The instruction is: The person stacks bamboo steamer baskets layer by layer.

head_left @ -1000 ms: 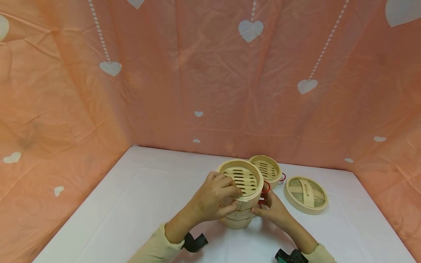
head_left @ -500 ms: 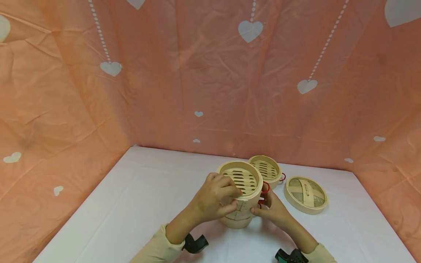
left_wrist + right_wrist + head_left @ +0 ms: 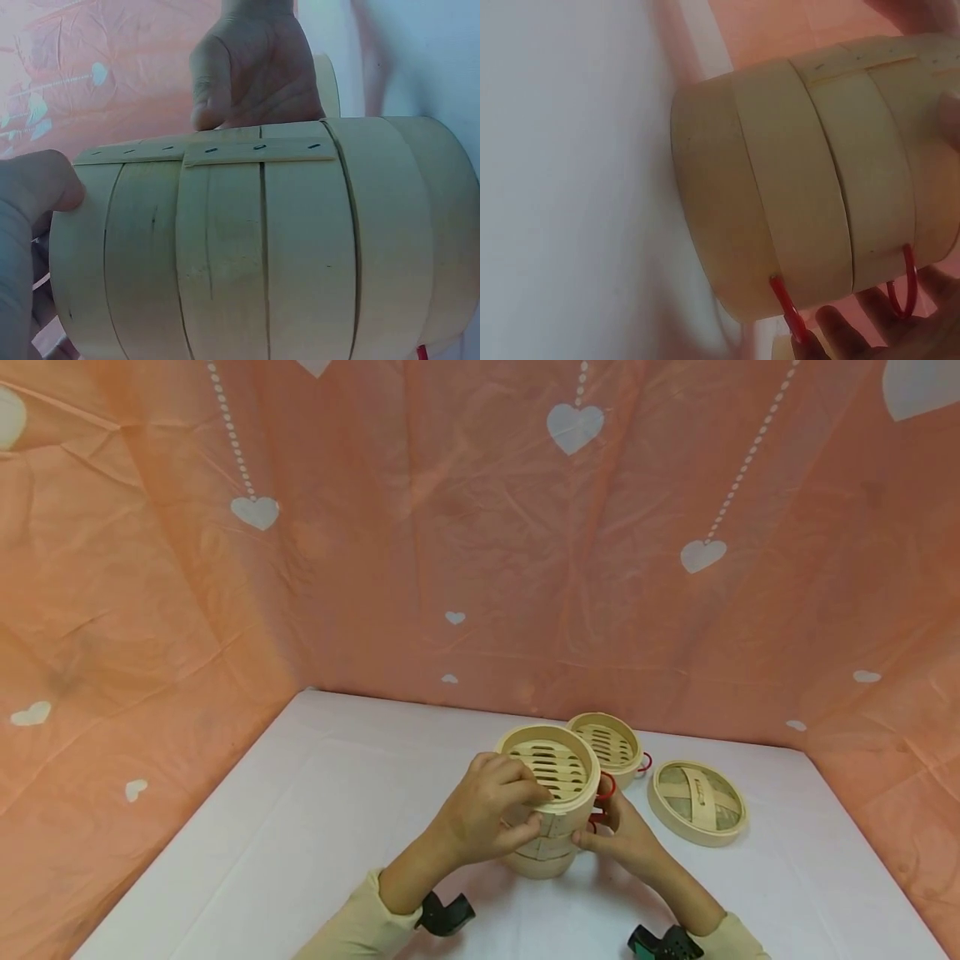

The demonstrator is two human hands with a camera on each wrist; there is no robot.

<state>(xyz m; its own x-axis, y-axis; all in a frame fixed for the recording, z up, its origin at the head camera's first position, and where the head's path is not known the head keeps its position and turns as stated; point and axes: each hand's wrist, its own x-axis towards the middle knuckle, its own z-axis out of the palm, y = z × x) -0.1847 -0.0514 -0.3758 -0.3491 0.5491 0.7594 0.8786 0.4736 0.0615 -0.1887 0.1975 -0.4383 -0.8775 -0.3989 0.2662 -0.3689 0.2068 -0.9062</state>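
Note:
A stack of bamboo steamers, several tiers high, stands upright near the table's front. My left hand grips the near-left rim of the top tier, fingertips over the edge inside and thumb outside. In the left wrist view, the left hand holds the rim at the left edge of the picture. On the stack's right side, my right hand holds the lower tiers, its thumb on the front wall beside the red handles. The right wrist view has the right hand's fingers by those handles; the grip's far side is hidden.
A separate bamboo steamer basket with a red handle stands close behind the stack. To its right lies a round woven bamboo lid. Everything sits on a white-covered table; an orange curtain with hearts hangs behind.

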